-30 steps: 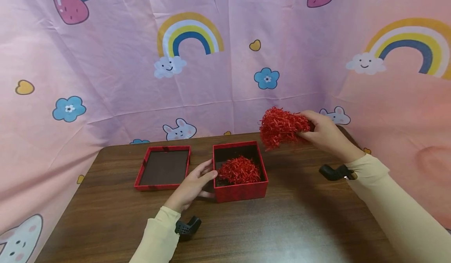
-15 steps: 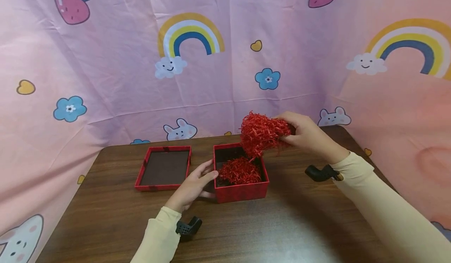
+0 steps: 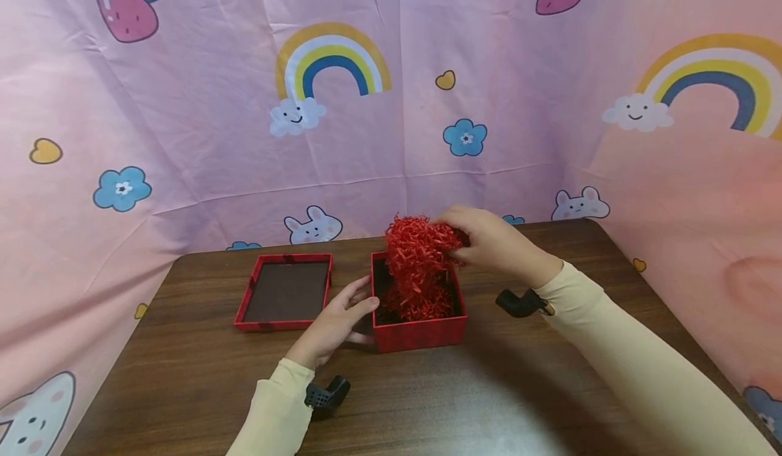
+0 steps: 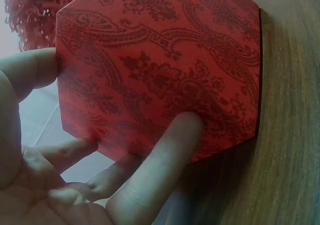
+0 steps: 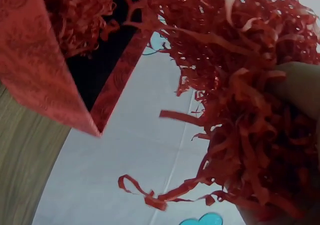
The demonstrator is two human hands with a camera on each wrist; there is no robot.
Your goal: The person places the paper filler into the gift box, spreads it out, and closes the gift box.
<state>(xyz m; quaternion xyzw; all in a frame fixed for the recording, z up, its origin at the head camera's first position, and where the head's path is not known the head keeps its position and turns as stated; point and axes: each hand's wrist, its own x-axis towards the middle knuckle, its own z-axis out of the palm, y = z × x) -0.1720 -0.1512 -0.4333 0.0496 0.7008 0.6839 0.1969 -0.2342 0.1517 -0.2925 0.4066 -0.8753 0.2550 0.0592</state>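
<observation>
A red patterned box stands on the table without its lid, a heap of red shredded paper inside. My left hand steadies its left side. In the left wrist view the straight fingers touch the patterned wall, and the thumb lies at the rim. Over the box, my right hand grips a big tangled bunch of shredded paper. The bunch's lower end overlaps the heap in the head view. Loose strips dangle from it in the right wrist view, where paper partly hides the fingers.
To the left of the box lies its red-rimmed lid, dark inside facing up. Everything sits on a dark wooden table. Behind it hangs a pink and lilac cloth with rainbows and rabbits. Both wrists carry black camera mounts.
My right hand has carried the bunch of shredded paper leftward and down, from beside the box to over its opening. The left hand and box have stayed put.
</observation>
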